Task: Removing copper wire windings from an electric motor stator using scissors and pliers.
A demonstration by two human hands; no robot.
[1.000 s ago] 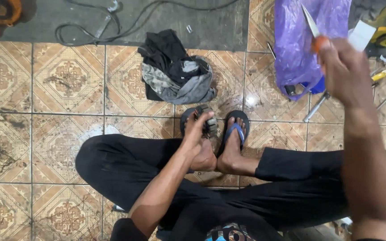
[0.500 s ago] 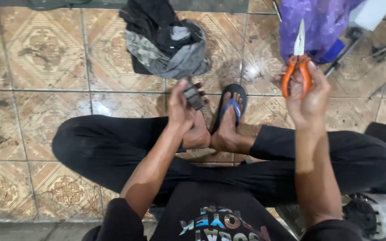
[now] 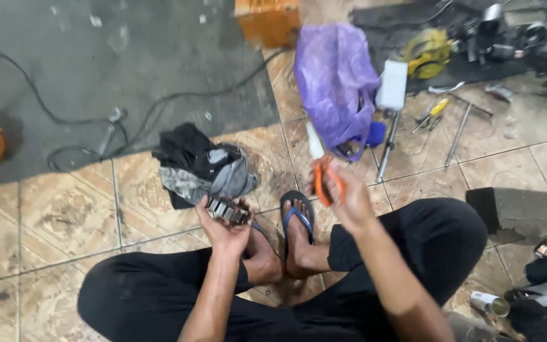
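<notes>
- Two bare hands are at work: the left hand [image 3: 223,229] is clenched on one small ribbed metal part [image 3: 228,210], held just above the person's crossed ankles; the right hand [image 3: 349,201] is grasping one pair of orange-handled pliers [image 3: 321,170], its pale tip pointing up and slightly left.
- Two feet show, each in a dark flip-flop; the right flip-flop [image 3: 299,214], with blue straps, lies between the two hands.
- One bundle of dark and grey cloth [image 3: 202,166] lies on the tiled floor [image 3: 58,215], just beyond the metal part.
- One purple plastic bag [image 3: 337,82] sits beyond the pliers, with a white boxy tool [image 3: 392,85] just beside it on the right.
- One orange box [image 3: 267,19] stands at the top edge, blurred.
- Several loose hand tools [image 3: 457,126] lie scattered to the right of the bag; I cannot count them surely.
- One small cylindrical can [image 3: 487,303] lies by the right knee.
- Since half a second ago the right hand has come lower and nearer the left one, and the pliers now sit in front of the bag's lower edge; the left hand holds the metal part much as before.
- The view has swung up, showing more grey mat [image 3: 128,69] and black cable [image 3: 64,126].
</notes>
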